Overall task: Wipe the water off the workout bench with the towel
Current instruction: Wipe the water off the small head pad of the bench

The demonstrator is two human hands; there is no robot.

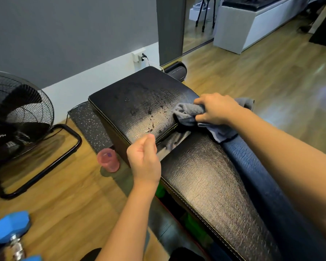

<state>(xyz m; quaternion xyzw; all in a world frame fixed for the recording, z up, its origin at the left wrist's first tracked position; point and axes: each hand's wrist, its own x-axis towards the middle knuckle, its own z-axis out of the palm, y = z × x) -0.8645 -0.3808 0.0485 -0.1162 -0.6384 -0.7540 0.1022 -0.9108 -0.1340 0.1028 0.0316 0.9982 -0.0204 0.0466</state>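
Head view looks down along the workout bench (205, 178), a black padded pair of cushions with a seam gap between them. The right hand (217, 110) grasps the towel (188, 113), a grey cloth bunched up in curled fingers, and presses it against the far cushion's right edge. Bunching it this way likely gives a thick, absorbent pad under the palm, and starting at the edge would let one sweep carry across the whole wet patch.

Water (149, 112) lies as droplets and smears just to the left of that grip, spreading away from the towel over the far cushion, with a few drops down by the seam nearer the person. Loose towel ends trail behind the grip, over the bench's right side.

The left hand (144, 159) hovers by the seam with fingers loosely curled, holding nothing; it looks placed to steady the body or brace the cushion.

A pink cup (108, 160) stands on the floor left of the bench, below the left hand, probably where the water came from.
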